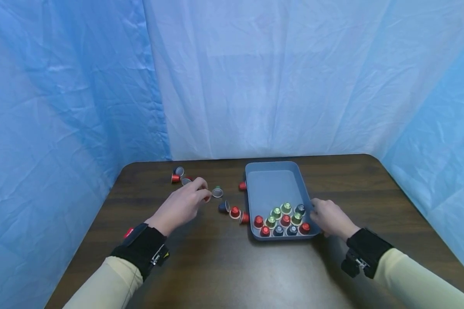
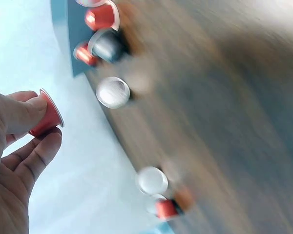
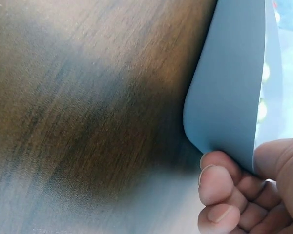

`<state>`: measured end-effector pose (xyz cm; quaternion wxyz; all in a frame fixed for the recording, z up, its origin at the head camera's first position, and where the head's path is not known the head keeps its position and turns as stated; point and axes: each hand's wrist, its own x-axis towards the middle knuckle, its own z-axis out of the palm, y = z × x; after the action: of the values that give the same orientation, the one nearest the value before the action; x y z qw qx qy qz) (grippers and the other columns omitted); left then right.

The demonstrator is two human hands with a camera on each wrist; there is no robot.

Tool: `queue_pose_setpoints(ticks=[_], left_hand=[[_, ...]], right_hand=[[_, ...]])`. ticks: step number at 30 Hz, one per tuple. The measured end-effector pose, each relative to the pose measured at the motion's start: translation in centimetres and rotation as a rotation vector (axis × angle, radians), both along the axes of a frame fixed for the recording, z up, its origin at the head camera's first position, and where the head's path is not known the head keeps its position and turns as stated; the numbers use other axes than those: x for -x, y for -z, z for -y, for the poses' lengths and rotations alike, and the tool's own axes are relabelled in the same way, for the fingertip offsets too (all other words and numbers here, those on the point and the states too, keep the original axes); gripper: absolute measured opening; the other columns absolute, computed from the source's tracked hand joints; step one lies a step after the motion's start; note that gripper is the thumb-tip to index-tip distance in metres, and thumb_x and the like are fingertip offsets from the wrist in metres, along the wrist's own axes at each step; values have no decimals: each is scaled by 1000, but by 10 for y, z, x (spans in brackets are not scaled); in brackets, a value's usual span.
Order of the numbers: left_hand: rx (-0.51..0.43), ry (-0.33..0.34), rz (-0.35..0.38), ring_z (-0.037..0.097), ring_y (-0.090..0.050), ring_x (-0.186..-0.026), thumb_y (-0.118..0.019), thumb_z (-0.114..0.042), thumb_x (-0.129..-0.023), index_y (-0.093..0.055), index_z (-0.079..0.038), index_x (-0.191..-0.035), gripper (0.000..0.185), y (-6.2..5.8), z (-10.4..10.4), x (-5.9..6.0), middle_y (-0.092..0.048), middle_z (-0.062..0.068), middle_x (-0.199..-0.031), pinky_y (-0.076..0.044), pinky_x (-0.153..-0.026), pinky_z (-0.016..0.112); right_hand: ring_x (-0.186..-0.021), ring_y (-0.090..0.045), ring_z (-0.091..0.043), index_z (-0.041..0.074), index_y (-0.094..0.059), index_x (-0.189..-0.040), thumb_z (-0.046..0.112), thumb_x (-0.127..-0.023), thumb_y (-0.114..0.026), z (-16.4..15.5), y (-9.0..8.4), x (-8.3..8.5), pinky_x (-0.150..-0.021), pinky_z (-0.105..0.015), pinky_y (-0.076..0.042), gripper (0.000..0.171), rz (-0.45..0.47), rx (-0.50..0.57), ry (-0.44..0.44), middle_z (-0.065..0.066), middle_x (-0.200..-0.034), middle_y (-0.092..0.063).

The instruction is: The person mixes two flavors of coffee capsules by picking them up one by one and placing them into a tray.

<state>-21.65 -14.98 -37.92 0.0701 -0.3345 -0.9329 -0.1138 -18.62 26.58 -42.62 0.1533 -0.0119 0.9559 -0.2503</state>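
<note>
Between thumb and fingers my left hand (image 1: 185, 203) pinches a red coffee capsule (image 2: 50, 115), held above the table left of the tray. My right hand (image 1: 331, 216) grips the right wall of a grey-blue rectangular tray (image 1: 276, 180), thumb on the rim and fingers curled outside. Several red, green and dark blue capsules stand lid-down in the tray's near part. Just left of the tray, a dark capsule (image 1: 223, 207), an upright red capsule (image 1: 235, 212) and a tipped red one (image 1: 244, 218) sit close together. A green capsule (image 1: 217, 192) lies beside my left fingertips.
More capsules, among them a red one (image 1: 175, 178) and a dark one (image 1: 179, 171), cluster at the table's far left. Another red capsule (image 1: 242, 186) lies against the tray's left wall. Blue sheets (image 1: 278, 86) hang behind and beside the dark wooden table (image 1: 216, 274).
</note>
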Motion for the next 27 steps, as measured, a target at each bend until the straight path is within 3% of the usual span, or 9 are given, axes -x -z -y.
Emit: queue_pose_setpoints(ticks=[13,20,27], left_hand=[[45,122,-2,10,-58,-94,-83,-8,-86,-70,-12,-116,33,-20,-62,7,-57,-1,-106,-55,-87,24],[73,147,45,10,-57,-94,-83,-13,-87,-69,-15,-109,27,-15,-88,11,-56,-2,-106,-55,-86,22],[125,205,62,11,-56,-90,-84,-9,-85,-68,-15,-105,27,-3,-109,13,-53,-2,-102,-54,-82,22]], right_hand=[[-54,-60,-18,-15,-46,-140,7,-100,-59,2,-3,-1,-51,-32,-53,48,0,-1,-12,-16,-93,-65],[-53,-59,-19,-14,-45,-142,8,-100,-60,4,-3,-2,-51,-33,-53,50,2,-3,-8,-13,-88,-63],[-54,-59,-20,-13,-44,-143,9,-100,-60,2,-4,-2,-52,-33,-53,50,14,-7,5,-14,-90,-64]])
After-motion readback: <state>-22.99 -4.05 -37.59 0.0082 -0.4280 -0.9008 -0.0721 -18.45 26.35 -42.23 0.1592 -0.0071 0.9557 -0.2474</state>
